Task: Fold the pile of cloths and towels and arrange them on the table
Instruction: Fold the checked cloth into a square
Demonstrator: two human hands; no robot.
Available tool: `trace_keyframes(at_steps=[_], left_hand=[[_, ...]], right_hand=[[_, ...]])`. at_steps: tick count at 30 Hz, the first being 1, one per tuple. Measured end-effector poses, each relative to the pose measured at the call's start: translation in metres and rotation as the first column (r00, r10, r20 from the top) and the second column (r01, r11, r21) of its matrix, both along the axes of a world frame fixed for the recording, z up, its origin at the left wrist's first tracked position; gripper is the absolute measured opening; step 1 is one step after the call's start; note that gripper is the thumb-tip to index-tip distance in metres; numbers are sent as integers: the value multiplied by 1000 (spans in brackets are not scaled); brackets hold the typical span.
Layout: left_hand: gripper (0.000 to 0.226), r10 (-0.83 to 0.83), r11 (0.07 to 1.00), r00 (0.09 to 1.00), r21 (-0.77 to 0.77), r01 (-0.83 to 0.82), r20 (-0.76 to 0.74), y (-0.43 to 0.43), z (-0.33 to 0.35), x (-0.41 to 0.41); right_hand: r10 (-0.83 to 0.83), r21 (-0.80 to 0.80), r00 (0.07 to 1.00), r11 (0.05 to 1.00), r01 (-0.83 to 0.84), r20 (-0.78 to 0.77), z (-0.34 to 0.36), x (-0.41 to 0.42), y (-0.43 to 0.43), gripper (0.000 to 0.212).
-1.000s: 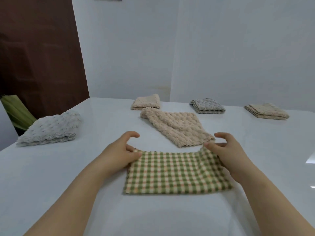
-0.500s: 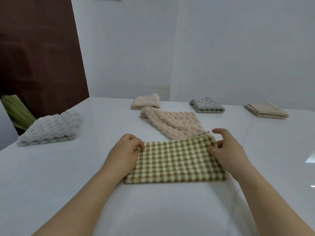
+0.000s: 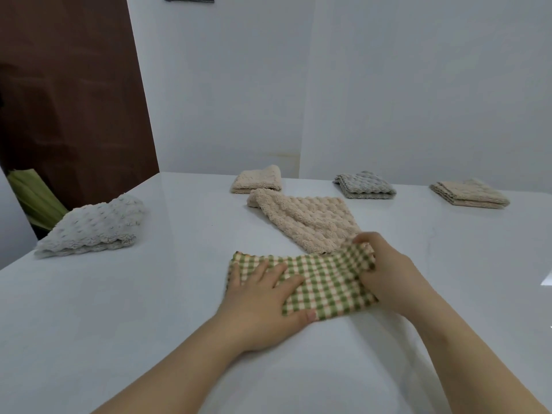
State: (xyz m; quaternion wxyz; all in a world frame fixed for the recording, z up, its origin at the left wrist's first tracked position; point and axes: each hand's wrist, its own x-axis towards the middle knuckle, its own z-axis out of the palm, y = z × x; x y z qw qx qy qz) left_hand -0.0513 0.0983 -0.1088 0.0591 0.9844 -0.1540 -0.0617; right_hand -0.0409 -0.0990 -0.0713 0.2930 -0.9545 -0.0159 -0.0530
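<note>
The checked cloth (image 3: 325,282) lies on the white table (image 3: 149,309) right in front of the person, already doubled over into a band. The left hand (image 3: 263,303) lies flat and spread on the cloth's left end, pinning it down rather than gripping. The right hand (image 3: 385,276) has its fingers closed on the cloth's right end, pinching the raised edge, so I judge another fold across is about to come.

Just behind the cloth, touching or nearly touching its far edge, a beige towel (image 3: 307,222) lies open and unfolded. Further behind the cloth, along the table's far side, sit three finished folds: a beige one (image 3: 258,180), a grey one (image 3: 363,185) and a tan one (image 3: 469,195). Well to the left of the cloth, a pale grey towel (image 3: 95,225) is folded loosely.

So the job looks more than half done: the cloth needs finishing and placing, then the open beige towel remains.
</note>
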Motion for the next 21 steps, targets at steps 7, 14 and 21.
trace_keyframes(at_steps=[7, 14, 21], left_hand=[[71, 92, 996, 996, 14, -91, -22, -17, 5, -6], [53, 97, 995, 995, -12, -97, 29, -15, 1, -3], [51, 173, 978, 959, -151, -141, 226, -13, 9, -1]], right_hand=[[-54, 88, 966, 993, 78, -255, 0, 2, -10, 72], [-124, 164, 985, 976, 143, -122, -1, 6, -13, 54], [-197, 464, 944, 884, 54, 266, 6, -5, 17, 45]])
